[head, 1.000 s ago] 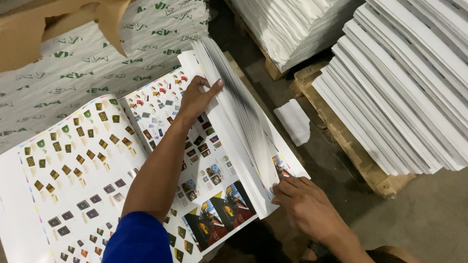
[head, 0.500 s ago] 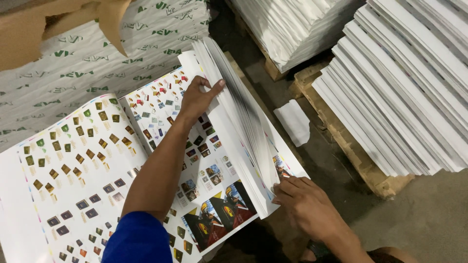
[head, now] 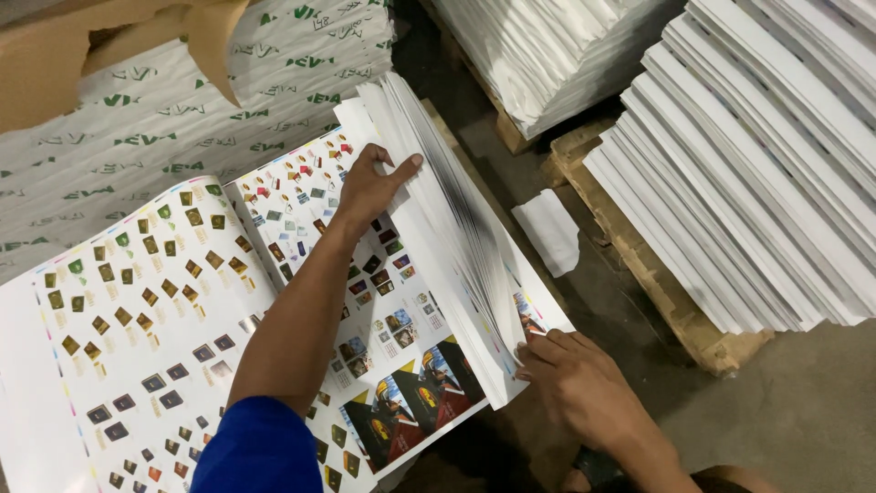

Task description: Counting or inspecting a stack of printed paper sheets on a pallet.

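lifted sheets (head: pixel 456 219) blurred, right fingers (head: pixel 538 351) partly hidden
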